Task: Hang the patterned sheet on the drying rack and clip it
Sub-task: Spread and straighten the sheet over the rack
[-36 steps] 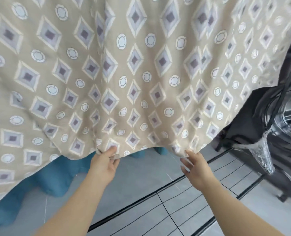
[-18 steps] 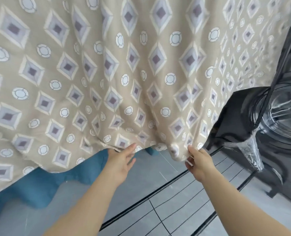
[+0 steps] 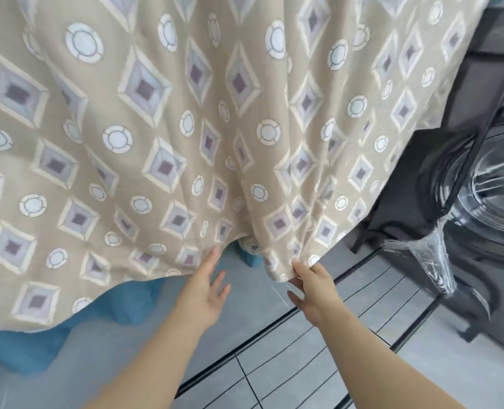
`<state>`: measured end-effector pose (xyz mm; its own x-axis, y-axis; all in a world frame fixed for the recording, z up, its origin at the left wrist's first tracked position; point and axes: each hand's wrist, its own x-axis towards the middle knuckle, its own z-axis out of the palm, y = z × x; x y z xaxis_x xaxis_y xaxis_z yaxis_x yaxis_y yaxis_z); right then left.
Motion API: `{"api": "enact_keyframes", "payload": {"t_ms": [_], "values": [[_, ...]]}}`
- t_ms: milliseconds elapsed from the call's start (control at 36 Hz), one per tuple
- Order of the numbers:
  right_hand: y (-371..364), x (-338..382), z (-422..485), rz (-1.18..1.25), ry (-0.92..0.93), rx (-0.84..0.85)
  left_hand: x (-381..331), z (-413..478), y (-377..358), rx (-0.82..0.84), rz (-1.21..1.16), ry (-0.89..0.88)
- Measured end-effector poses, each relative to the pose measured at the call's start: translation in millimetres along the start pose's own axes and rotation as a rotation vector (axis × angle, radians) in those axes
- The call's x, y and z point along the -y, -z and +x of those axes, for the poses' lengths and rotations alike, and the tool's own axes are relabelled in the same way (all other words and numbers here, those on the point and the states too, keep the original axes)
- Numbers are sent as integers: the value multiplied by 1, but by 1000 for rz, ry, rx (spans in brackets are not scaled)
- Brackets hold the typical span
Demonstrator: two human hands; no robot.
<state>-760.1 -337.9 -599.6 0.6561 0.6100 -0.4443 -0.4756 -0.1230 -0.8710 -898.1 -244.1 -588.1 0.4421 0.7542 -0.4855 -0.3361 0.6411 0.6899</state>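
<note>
Over grey floor tiles (image 3: 274, 379) the patterned sheet (image 3: 156, 128) hangs; the right hand (image 3: 312, 287) pinches its hem, likely to tug it straight, left hand (image 3: 205, 293) spread alongside.

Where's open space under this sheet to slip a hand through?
Free: the gap below the sheet, between left hand and right hand, over bare grey floor. Crowded: leftward blue cloth hangs behind the hem; rightward stand the washing machine and plastic wrap.
</note>
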Motion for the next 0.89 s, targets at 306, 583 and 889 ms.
{"api": "enact_keyframes", "payload": {"t_ms": [306,583,889], "values": [[10,8,15,149,-94,214,8,13,-47,168,300,-168],[44,103,40,634,61,58,1,32,-43,-57,201,-222],[54,48,47,15,-31,-147,18,45,-53,-124,337,-318]]}}
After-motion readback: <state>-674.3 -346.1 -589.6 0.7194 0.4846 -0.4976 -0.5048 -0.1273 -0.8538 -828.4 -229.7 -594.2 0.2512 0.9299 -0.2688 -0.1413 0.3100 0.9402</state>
